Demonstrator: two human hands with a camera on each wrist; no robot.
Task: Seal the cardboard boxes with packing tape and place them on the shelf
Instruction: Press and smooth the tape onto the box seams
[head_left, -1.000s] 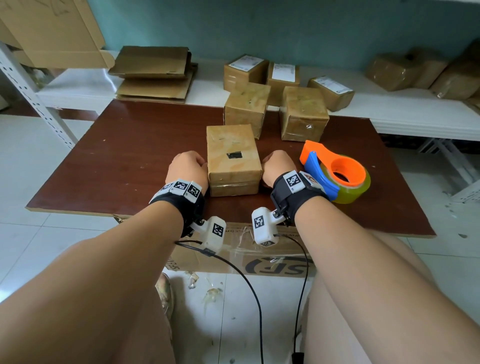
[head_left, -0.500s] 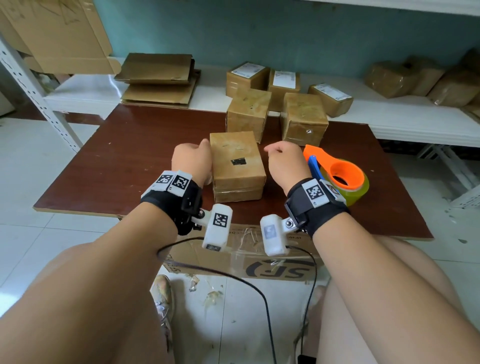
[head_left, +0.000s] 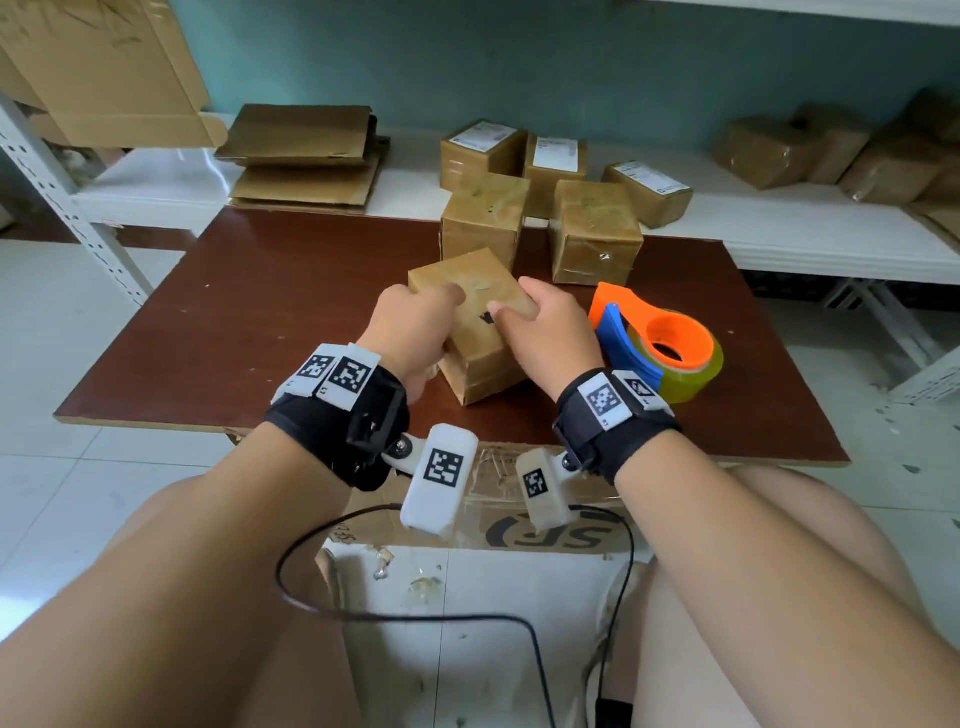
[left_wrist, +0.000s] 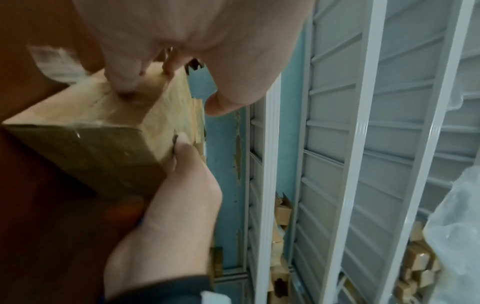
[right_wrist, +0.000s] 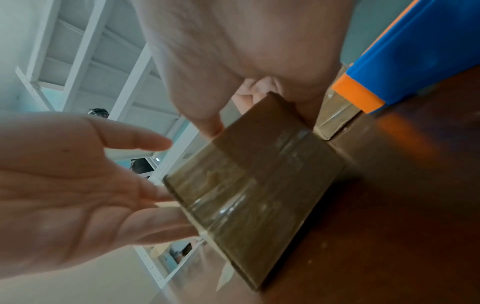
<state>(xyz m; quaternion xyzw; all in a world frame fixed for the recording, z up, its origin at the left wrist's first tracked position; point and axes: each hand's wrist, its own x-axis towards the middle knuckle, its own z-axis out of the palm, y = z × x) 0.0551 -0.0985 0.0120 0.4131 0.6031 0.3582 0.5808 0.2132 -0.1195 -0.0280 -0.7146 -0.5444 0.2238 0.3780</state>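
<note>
A small cardboard box (head_left: 480, 332) wrapped in clear tape is held between both hands above the middle of the brown table (head_left: 249, 322), turned slightly askew. My left hand (head_left: 418, 319) grips its left side, thumb on top. In the left wrist view my left hand's fingers (left_wrist: 124, 78) press the box (left_wrist: 85, 131). My right hand (head_left: 543, 325) grips the right side, thumb on the top face; the right wrist view shows the box (right_wrist: 254, 185) with my right hand (right_wrist: 233, 51) over it. An orange and blue tape dispenser (head_left: 660, 348) lies just right of my right hand.
Two more taped boxes (head_left: 483, 223) (head_left: 595, 239) stand at the table's far edge. Behind them runs a white shelf (head_left: 779, 239) with labelled boxes (head_left: 550, 156), flattened cardboard (head_left: 306, 156) and wrapped parcels (head_left: 810, 150). A large carton (head_left: 550, 525) sits under the table.
Both hands came in from beside the box and closed on its sides with thumbs on top. The box has turned and seems raised a little off the table.
</note>
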